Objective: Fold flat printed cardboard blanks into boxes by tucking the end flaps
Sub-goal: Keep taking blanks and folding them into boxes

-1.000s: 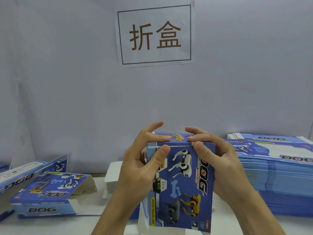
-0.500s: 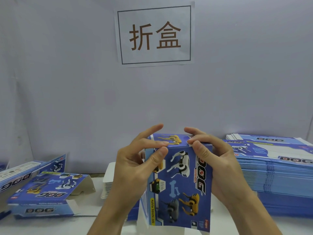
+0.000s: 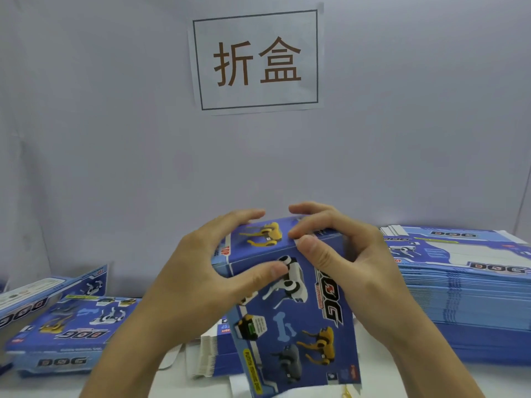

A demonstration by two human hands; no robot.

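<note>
Box betw. both hands, flap down

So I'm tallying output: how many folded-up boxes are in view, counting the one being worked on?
3. One box is held upright between the left hand and right hand; two lie at the left, one flat, another at the edge. More may sit out of frame.

Single head-worn view, close above the hands, facing forward and slightly down toward the table's back wall
</note>
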